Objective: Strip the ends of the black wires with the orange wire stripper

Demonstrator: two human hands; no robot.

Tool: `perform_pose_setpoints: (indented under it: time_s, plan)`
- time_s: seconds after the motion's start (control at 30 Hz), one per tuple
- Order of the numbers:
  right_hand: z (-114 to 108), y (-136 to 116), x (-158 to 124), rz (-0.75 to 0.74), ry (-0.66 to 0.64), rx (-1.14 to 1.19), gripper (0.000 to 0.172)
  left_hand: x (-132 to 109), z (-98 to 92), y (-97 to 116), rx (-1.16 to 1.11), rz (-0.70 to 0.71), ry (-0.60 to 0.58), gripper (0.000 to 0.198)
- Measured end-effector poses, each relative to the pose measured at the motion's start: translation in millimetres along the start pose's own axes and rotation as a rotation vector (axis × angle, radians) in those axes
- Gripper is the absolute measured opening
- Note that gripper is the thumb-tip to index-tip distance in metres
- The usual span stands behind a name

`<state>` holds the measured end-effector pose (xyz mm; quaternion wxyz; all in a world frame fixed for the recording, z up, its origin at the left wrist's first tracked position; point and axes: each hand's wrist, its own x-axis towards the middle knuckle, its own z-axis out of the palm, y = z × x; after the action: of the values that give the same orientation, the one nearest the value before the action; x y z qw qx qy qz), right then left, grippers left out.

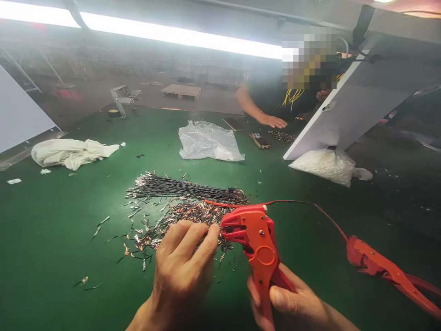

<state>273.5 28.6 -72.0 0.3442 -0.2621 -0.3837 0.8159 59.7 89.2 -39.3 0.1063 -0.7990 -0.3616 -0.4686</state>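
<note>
My right hand (292,299) is wrapped round the handles of a red wire stripper (263,250), whose jaws point left. Right at those jaws, my left hand (188,262) has its fingers bent and pinched together; what is between them is hidden. Behind my left hand lies a loose heap of short black wire pieces (196,216) with copper and silvery ends. Just beyond it, a bundle of longer black wires (186,187) lies roughly sideways. A thin red wire (292,201) runs across the table behind the stripper.
A second red wire stripper (392,271) lies at right. Farther back are a clear plastic bag (210,142), white cloth (74,153), a keypad phone (259,140) and a filled bag (324,165) by a slanted white panel (330,105). Opposite, a person's hand (274,121) rests near another wire pile.
</note>
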Motion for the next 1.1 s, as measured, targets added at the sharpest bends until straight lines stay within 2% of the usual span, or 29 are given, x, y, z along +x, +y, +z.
perform_pose_setpoints:
  time_s: [0.13,0.3,0.43,0.53,0.67,0.73,0.8,0.9,0.97,1.1]
  plan:
    - [-0.5,2.3,1.2,-0.004,0.029,0.025,0.039,2.2,0.2,2.6,-0.019,0.014,0.009,0.021]
    - [2.0,2.6,3.2,-0.067,-0.080,0.170,0.039,0.6,0.1,0.8,0.000,-0.028,0.015,0.021]
    - [5.0,-8.6,0.0,-0.103,-0.028,0.207,0.040,-1.0,0.1,-0.9,-0.007,-0.064,0.046,0.022]
    - [1.1,-17.5,-2.3,-0.151,0.141,-0.082,0.047,-1.3,0.4,-0.3,-0.025,-0.071,0.058,0.023]
    - [-10.3,-24.9,-3.1,-0.265,0.583,-0.634,0.036,-1.9,0.8,-0.3,-0.023,-0.077,0.068,0.024]
    - [-13.5,-26.9,-3.2,-0.295,0.676,-0.690,0.034,-2.1,1.0,-0.6,-0.027,-0.075,0.071,0.024]
    - [-12.0,-27.1,-2.8,-0.309,0.587,-0.526,0.036,-2.4,1.7,-0.7,-0.036,-0.077,0.071,0.024]
    - [-2.7,-22.2,0.0,-0.228,0.295,-0.054,0.038,-4.3,3.5,-0.6,-0.044,-0.080,0.064,0.024]
    - [4.0,-16.6,3.1,-0.152,0.160,0.159,0.041,-6.4,4.7,-0.6,-0.046,-0.078,0.055,0.027]
    - [10.5,-7.7,8.4,-0.053,0.065,0.285,0.039,-8.4,4.1,-0.1,-0.023,-0.085,0.036,0.032]
